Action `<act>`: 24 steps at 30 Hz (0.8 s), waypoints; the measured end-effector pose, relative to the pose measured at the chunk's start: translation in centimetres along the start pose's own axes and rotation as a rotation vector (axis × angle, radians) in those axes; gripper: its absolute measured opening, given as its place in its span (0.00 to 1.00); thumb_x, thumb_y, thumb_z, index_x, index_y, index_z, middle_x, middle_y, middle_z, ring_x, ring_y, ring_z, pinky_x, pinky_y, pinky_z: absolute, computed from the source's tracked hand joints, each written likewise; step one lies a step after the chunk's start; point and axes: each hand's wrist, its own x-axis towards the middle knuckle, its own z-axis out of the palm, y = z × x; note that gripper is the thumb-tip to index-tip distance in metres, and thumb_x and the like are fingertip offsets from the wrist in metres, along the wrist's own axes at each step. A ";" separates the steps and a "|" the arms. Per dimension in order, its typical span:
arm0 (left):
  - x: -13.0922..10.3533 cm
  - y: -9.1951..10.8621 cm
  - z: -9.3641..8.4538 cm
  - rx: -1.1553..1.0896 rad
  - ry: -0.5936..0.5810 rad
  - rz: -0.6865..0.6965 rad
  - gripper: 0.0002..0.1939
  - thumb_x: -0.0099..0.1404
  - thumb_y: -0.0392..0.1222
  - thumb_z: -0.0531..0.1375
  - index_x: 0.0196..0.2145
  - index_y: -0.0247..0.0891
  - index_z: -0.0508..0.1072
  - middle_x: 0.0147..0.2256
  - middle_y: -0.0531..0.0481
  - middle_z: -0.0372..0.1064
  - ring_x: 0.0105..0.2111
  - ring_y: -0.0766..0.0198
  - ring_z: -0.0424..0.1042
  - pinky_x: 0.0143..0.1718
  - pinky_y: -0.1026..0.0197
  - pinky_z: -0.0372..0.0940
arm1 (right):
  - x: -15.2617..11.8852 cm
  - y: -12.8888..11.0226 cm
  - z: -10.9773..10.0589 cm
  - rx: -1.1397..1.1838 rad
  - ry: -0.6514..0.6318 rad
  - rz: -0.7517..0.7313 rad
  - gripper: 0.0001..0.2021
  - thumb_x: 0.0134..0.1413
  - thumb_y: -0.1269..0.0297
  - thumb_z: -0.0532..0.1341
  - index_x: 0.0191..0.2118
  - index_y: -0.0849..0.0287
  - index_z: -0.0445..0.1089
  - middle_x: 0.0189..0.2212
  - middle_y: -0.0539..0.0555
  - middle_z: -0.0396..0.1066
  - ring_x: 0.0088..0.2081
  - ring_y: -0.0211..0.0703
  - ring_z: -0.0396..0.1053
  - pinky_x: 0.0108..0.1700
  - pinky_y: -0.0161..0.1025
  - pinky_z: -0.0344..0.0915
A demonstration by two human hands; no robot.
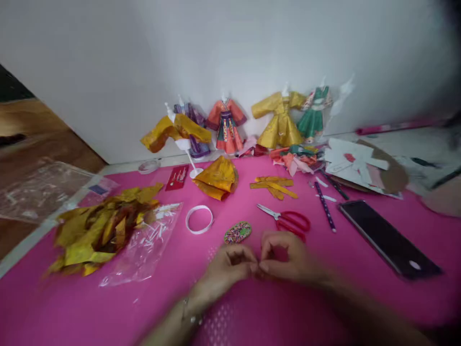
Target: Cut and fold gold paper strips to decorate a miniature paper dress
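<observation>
Over the pink tabletop (201, 307), my left hand (228, 263) and my right hand (288, 257) meet, thumbs and fingertips pinched close together. Whatever lies between them is too small or hidden to make out. Just beyond my left hand is an oval piece covered in multicoloured dots (237, 232). Red-handled scissors (288, 220) rest beyond my right hand, blades pointing left. A white tape ring (199, 219) lies to the left. Farther back are cut yellow strips (272, 185) and a folded yellow piece (218, 178).
Small dressed figures (226, 126) stand along the white wall. At left, yellow scraps (97, 228) overlap a clear plastic bag (144, 252). To the right lie a dotted purple pencil (325, 206), a phone (387, 238) and white paper cutouts (355, 163). A yellow garment hangs on a white stand (190, 161).
</observation>
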 end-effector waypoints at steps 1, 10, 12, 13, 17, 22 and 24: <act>-0.1 0.1 -0.1 0.000 0.003 0.001 0.07 0.51 0.42 0.66 0.23 0.35 0.76 0.23 0.53 0.73 0.26 0.65 0.71 0.33 0.64 0.64 | -0.1 -0.1 0.0 -0.001 0.001 -0.002 0.05 0.49 0.66 0.66 0.27 0.60 0.72 0.27 0.50 0.70 0.29 0.39 0.67 0.33 0.37 0.61; -0.2 0.5 0.0 0.061 0.003 0.017 0.05 0.51 0.40 0.64 0.23 0.36 0.74 0.23 0.54 0.71 0.26 0.66 0.67 0.31 0.64 0.59 | -0.2 -0.3 0.4 -0.009 -0.003 0.011 0.04 0.48 0.68 0.65 0.26 0.59 0.71 0.26 0.50 0.69 0.29 0.39 0.67 0.32 0.37 0.60; -0.1 0.2 0.0 0.079 0.005 0.021 0.05 0.50 0.40 0.64 0.23 0.36 0.73 0.23 0.55 0.69 0.25 0.66 0.66 0.29 0.64 0.58 | -0.2 -0.3 0.4 -0.014 0.000 0.018 0.03 0.47 0.68 0.65 0.25 0.59 0.71 0.26 0.50 0.69 0.29 0.39 0.66 0.32 0.37 0.60; -0.1 0.1 0.0 0.088 0.008 0.023 0.05 0.50 0.40 0.64 0.23 0.36 0.73 0.22 0.55 0.69 0.25 0.67 0.65 0.29 0.64 0.57 | -0.2 -0.3 0.4 -0.018 0.002 0.023 0.03 0.46 0.69 0.64 0.25 0.59 0.71 0.26 0.49 0.69 0.29 0.39 0.66 0.32 0.37 0.59; -0.1 -0.3 -0.1 0.126 0.018 0.034 0.04 0.50 0.39 0.63 0.23 0.36 0.73 0.23 0.55 0.68 0.25 0.66 0.64 0.29 0.63 0.56 | -0.1 -0.1 0.5 -0.029 0.008 0.031 0.03 0.46 0.69 0.64 0.25 0.59 0.71 0.26 0.49 0.70 0.29 0.39 0.66 0.32 0.37 0.58; 0.1 -0.5 -0.1 0.162 0.025 0.059 0.04 0.51 0.38 0.62 0.23 0.36 0.73 0.24 0.54 0.68 0.26 0.66 0.64 0.30 0.62 0.57 | -0.1 0.2 0.6 -0.033 0.007 0.036 0.03 0.46 0.69 0.65 0.25 0.59 0.71 0.26 0.49 0.70 0.29 0.39 0.66 0.32 0.37 0.58; 0.1 -0.4 -0.2 0.177 0.027 0.069 0.04 0.51 0.38 0.62 0.22 0.36 0.73 0.24 0.54 0.68 0.27 0.65 0.64 0.30 0.62 0.57 | -0.1 0.2 0.6 -0.034 0.005 0.043 0.03 0.46 0.69 0.64 0.25 0.58 0.70 0.26 0.49 0.70 0.29 0.38 0.65 0.32 0.37 0.58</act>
